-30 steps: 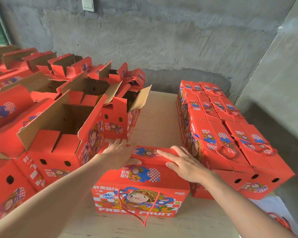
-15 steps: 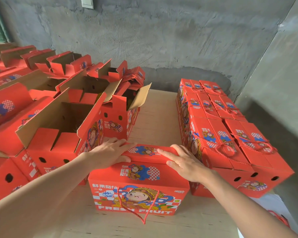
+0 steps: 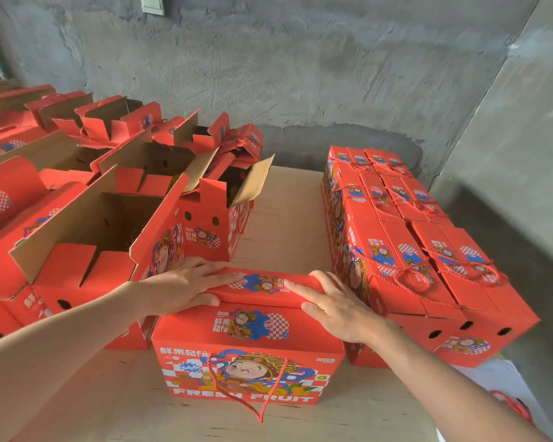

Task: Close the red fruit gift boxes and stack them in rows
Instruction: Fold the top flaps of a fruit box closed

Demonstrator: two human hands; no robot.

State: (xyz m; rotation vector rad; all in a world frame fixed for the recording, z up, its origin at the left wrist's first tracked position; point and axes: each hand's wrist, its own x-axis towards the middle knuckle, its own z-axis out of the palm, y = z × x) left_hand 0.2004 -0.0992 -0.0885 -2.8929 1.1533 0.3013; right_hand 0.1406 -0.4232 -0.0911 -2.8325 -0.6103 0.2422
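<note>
Red cardboard box [image 3: 253, 341], left hand [image 3: 182, 287], right hand [image 3: 337, 309] pressing lid [image 3: 264, 290]

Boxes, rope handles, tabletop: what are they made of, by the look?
Closed box: corrugated cardboard, it seems, smooth red print outside. Open boxes: same board; raw brown inner faces and thick flap edges show it. Rope handle: twisted red cord, fibre unclear. Tabletop: pale bare wood, perhaps plywood, faint grain lines.

your closed box [image 3: 249, 352] front and centre on the table [image 3: 288, 218], open boxes [image 3: 87, 237] left, stacked rows [image 3: 406, 250] right, wall [image 3: 300, 65] behind
</note>
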